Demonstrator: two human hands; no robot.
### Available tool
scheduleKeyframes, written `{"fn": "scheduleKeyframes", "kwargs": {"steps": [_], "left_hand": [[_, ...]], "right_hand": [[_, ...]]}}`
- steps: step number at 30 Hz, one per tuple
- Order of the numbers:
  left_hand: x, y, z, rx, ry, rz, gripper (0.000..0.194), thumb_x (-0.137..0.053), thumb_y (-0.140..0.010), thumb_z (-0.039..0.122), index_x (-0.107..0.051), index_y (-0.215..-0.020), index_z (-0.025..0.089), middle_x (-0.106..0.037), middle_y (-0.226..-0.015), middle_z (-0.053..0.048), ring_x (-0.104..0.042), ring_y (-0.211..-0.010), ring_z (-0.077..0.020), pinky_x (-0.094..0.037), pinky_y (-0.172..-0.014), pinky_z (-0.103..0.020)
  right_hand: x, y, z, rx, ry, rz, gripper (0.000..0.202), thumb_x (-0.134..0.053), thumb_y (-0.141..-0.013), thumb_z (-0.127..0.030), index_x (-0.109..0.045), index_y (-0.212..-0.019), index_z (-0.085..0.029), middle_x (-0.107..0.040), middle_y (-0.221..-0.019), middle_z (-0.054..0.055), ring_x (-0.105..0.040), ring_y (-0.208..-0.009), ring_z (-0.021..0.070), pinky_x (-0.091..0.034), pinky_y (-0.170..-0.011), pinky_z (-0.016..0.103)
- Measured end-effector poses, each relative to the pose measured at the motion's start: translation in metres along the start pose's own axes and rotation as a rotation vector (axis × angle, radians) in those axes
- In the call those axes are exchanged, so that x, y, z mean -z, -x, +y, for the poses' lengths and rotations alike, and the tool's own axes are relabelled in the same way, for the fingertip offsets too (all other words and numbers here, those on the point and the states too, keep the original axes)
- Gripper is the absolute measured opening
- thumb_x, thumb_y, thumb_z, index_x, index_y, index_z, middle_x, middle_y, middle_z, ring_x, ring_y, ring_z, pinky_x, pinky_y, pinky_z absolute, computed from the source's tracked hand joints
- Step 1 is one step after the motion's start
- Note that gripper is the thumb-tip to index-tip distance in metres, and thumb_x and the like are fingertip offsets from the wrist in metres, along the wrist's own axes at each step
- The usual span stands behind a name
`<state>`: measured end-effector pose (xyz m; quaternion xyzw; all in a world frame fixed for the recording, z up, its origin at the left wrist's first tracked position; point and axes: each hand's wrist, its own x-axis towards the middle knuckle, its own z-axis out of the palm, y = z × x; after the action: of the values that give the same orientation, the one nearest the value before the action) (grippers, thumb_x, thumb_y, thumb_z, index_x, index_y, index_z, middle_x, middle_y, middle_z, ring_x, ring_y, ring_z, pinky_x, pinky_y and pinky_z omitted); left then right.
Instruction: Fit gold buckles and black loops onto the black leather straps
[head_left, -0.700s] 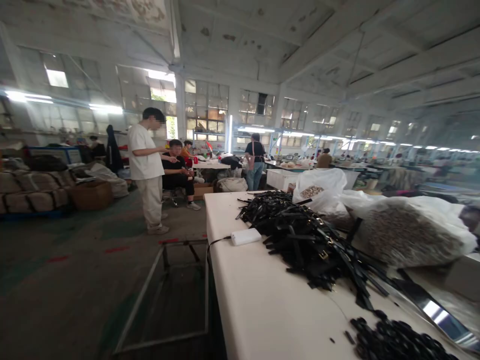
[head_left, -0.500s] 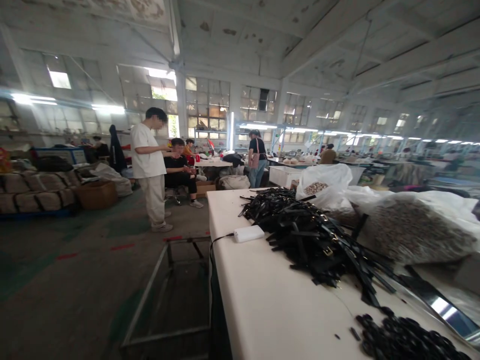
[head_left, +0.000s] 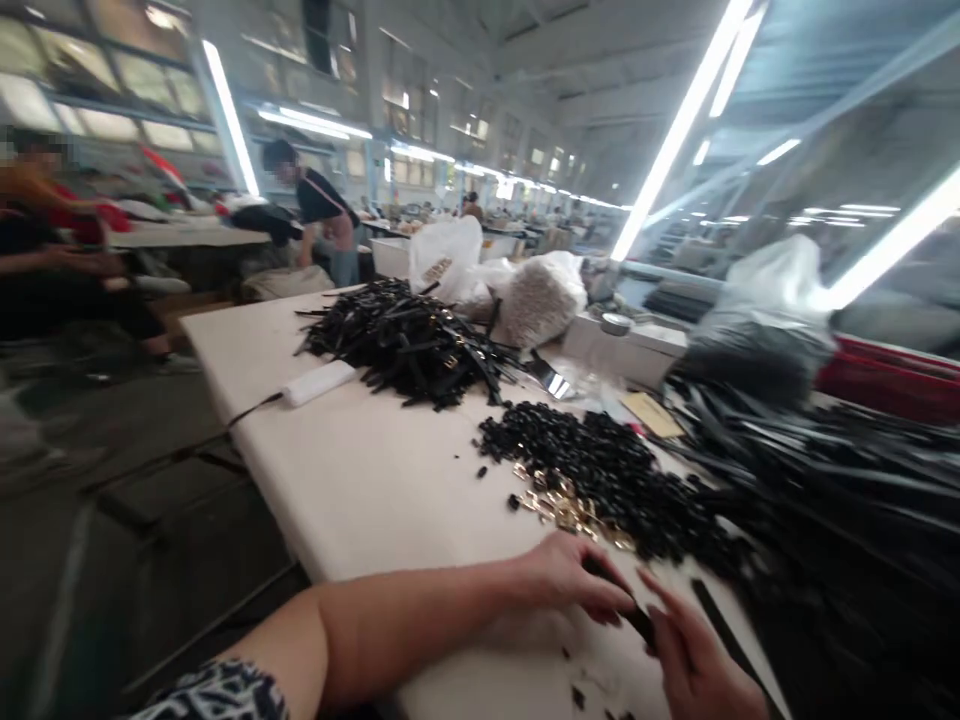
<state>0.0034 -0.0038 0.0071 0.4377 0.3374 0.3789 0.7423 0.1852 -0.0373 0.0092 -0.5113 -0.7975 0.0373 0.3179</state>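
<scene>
Over the near part of the pale table (head_left: 352, 470), my left hand (head_left: 574, 580) is closed on one end of a short black strap (head_left: 639, 622). My right hand (head_left: 694, 655) grips the strap's other end from the lower right. Just beyond my fingers lie gold buckles (head_left: 562, 505), beside a long heap of small black rings (head_left: 600, 450). Another black strip (head_left: 724, 630) lies on the table to the right of my right hand. A few small dark scraps are under my hands.
A pile of black straps with buckles (head_left: 420, 345) and a white power pack (head_left: 319, 383) with a cable lie farther off. Behind stand filled plastic bags (head_left: 540, 300) and a white box (head_left: 626, 345). Long black strips (head_left: 817, 470) cover the right side. A person (head_left: 322, 210) bends at another table.
The view has swung right and down. Both my hands and the black strap between them now show, with the gold buckles and the long strips at the right.
</scene>
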Motion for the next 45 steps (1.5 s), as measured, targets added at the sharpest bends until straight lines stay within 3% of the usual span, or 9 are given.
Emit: {"fn": "scheduleKeyframes", "kwargs": {"steps": [3,8,13,20,26,30,33,38,45], "left_hand": [[0.000,0.005,0.010,-0.046,-0.118,0.126,0.039,-0.081,-0.055,0.044,-0.065,-0.074,0.013,-0.061,-0.058,0.001,-0.056,-0.050,-0.0101,-0.044,-0.051,-0.022],[-0.004,0.010,0.012,0.004,-0.204,0.078,0.031,-0.076,-0.059,0.038,-0.062,-0.073,0.013,-0.060,-0.053,0.001,-0.055,-0.047,-0.0102,-0.042,-0.048,-0.021],[-0.002,0.011,0.013,0.024,-0.279,0.077,0.030,-0.074,-0.061,0.039,-0.061,-0.070,0.013,-0.058,-0.051,0.001,-0.054,-0.046,-0.0100,-0.040,-0.046,-0.020],[0.004,0.013,0.023,0.007,-0.343,0.062,0.029,-0.072,-0.066,0.037,-0.064,-0.078,0.013,-0.062,-0.061,0.000,-0.058,-0.052,-0.0108,-0.041,-0.049,-0.020],[0.044,0.021,0.081,-0.133,-0.351,0.310,0.036,-0.071,-0.070,0.039,-0.064,-0.095,0.015,-0.067,-0.082,-0.004,-0.063,-0.065,-0.0121,-0.045,-0.055,-0.020],[0.080,0.025,0.110,-0.174,-0.690,0.391,0.031,-0.060,-0.077,0.038,-0.062,-0.097,0.014,-0.067,-0.084,-0.006,-0.063,-0.067,-0.0134,-0.046,-0.057,-0.022],[0.091,0.023,0.108,-0.118,-0.957,0.338,0.026,-0.056,-0.078,0.034,-0.064,-0.091,0.013,-0.067,-0.076,-0.005,-0.062,-0.066,-0.0145,-0.045,-0.058,-0.023],[0.088,0.023,0.092,-0.087,-1.210,0.266,0.011,-0.063,-0.069,0.025,-0.070,-0.073,0.018,-0.067,-0.074,-0.001,-0.057,-0.069,-0.0147,-0.041,-0.063,-0.024],[0.088,0.028,0.087,-0.003,-1.395,0.196,0.010,-0.064,-0.065,0.023,-0.070,-0.072,0.020,-0.066,-0.074,0.001,-0.057,-0.070,-0.0155,-0.036,-0.060,-0.022]], "right_hand": [[0.010,0.006,0.001,-0.103,-0.043,-0.052,0.034,-0.035,-0.098,-0.038,-0.052,-0.124,-0.027,-0.071,-0.103,0.005,-0.068,-0.063,0.0175,-0.054,-0.059,0.027],[0.014,-0.002,-0.017,0.003,-0.087,-0.155,0.030,-0.049,-0.092,-0.041,-0.057,-0.116,-0.024,-0.070,-0.103,0.007,-0.067,-0.090,0.0236,-0.051,-0.076,0.031],[0.017,-0.001,-0.020,0.004,0.010,-0.194,0.018,-0.051,-0.092,-0.037,-0.062,-0.092,-0.023,-0.068,-0.082,0.004,-0.066,-0.075,0.0216,-0.046,-0.066,0.029],[0.014,-0.001,-0.019,-0.040,-0.147,-0.134,0.015,-0.052,-0.090,-0.029,-0.062,-0.100,-0.024,-0.069,-0.095,0.003,-0.065,-0.086,0.0201,-0.048,-0.073,0.029],[0.011,-0.002,-0.007,-0.147,-0.206,-0.014,0.022,-0.050,-0.091,-0.036,-0.063,-0.101,-0.022,-0.070,-0.099,0.006,-0.066,-0.090,0.0227,-0.050,-0.080,0.033],[0.011,-0.003,-0.004,-0.147,-0.193,-0.016,0.026,-0.049,-0.091,-0.041,-0.065,-0.097,-0.023,-0.070,-0.096,0.005,-0.066,-0.087,0.0227,-0.049,-0.077,0.032],[0.011,-0.003,-0.005,-0.141,-0.198,-0.066,0.027,-0.046,-0.092,-0.041,-0.066,-0.093,-0.022,-0.070,-0.088,0.004,-0.065,-0.080,0.0210,-0.048,-0.073,0.031],[0.011,-0.003,-0.007,-0.157,-0.211,-0.142,0.028,-0.043,-0.093,-0.040,-0.064,-0.087,-0.023,-0.067,-0.080,0.002,-0.062,-0.074,0.0196,-0.044,-0.069,0.030],[0.011,-0.003,-0.008,-0.179,-0.182,-0.185,0.024,-0.046,-0.090,-0.038,-0.066,-0.087,-0.024,-0.068,-0.080,0.001,-0.061,-0.072,0.0192,-0.043,-0.065,0.029]]}}
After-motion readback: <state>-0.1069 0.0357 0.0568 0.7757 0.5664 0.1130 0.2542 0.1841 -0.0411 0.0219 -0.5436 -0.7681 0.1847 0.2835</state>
